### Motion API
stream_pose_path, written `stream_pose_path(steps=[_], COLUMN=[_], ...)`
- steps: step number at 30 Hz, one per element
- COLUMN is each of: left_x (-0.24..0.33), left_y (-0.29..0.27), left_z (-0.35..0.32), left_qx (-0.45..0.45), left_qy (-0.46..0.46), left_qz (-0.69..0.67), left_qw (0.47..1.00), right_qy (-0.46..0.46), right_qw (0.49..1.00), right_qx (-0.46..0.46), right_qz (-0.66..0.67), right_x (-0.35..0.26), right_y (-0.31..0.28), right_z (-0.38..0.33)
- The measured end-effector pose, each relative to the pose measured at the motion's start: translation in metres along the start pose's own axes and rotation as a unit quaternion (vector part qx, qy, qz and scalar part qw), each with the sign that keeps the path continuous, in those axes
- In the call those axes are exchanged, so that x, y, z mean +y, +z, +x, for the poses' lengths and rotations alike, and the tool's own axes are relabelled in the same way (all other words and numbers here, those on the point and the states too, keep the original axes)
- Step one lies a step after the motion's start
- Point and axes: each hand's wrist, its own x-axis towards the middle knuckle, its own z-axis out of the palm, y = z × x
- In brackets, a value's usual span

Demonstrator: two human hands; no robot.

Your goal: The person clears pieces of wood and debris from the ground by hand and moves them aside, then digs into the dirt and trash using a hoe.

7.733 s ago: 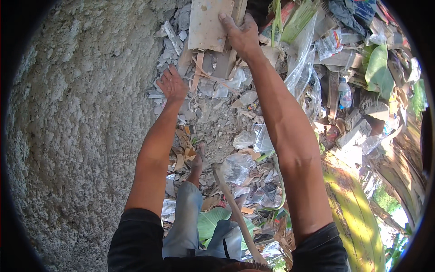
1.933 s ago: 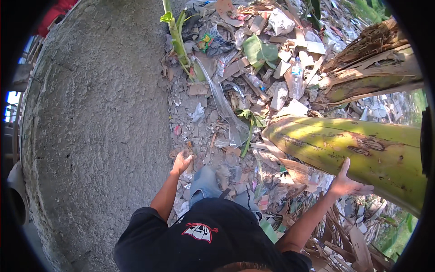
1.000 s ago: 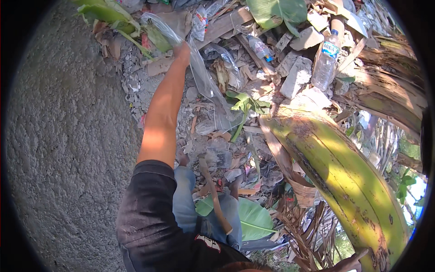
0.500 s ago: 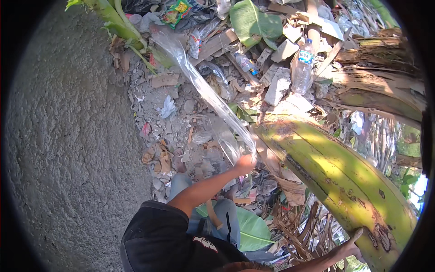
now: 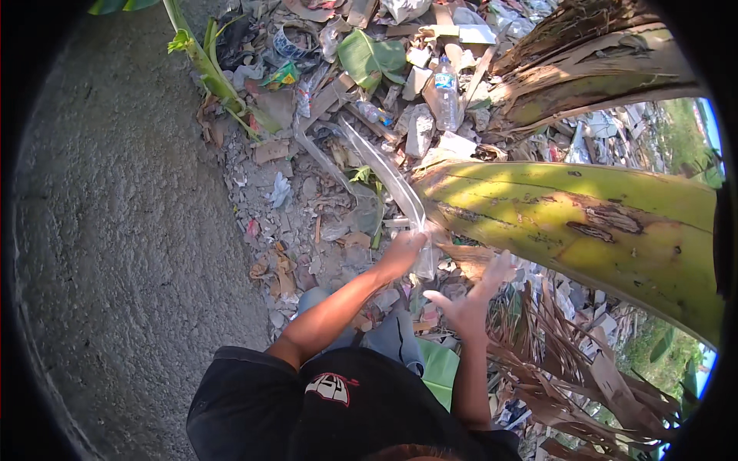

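Observation:
My left hand [image 5: 401, 254] is closed round one end of a long strip of clear plastic film [image 5: 393, 175]. From my fist the shiny strip runs up and left over the littered ground, and a looser fold of it lies further left. Its short end hangs just right of my fist. My right hand [image 5: 473, 298] is raised with thumb and fingers spread, holding nothing. It is apart from the film and just below a thick green-yellow banana trunk [image 5: 538, 203], which leans to the right and has dark scars.
A rough grey wall [image 5: 131, 230] runs along the left. Rubble and litter cover the ground, with a clear plastic bottle [image 5: 447, 104], a smaller bottle [image 5: 374, 114] and a broken block [image 5: 420, 131]. Another trunk [image 5: 584, 77] stands upper right; dry leaves [image 5: 553, 361] hang lower right.
My right hand has left the banana trunk and come inward, fingers spreading. My left hand keeps hold of the plastic film, whose far end has dropped nearer. The view has shifted.

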Motion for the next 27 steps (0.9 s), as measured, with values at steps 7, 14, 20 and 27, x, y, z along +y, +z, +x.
stream_pose_path(steps=[7, 14, 20, 27], left_x=[0.039, 0.011, 0.008, 0.010], left_y=[0.016, 0.009, 0.062, 0.086], left_z=[-0.051, -0.064, -0.065, -0.086], left_qx=[-0.067, 0.075, -0.078, -0.163], left_qy=[0.007, 0.256, 0.049, 0.087], left_qz=[0.020, 0.110, -0.435, -0.241], left_qw=[0.998, 0.958, 0.896, 0.953], right_qy=[0.115, 0.122, -0.081, 0.157], right_qw=[0.976, 0.945, 0.997, 0.880], right_qx=[-0.093, -0.042, 0.004, -0.090], right_qz=[0.162, 0.300, 0.019, 0.440], right_x=[0.040, -0.011, -0.013, 0.032], right_y=[0.051, -0.014, -0.004, 0.003], right_z=[-0.022, -0.005, -0.016, -0.057])
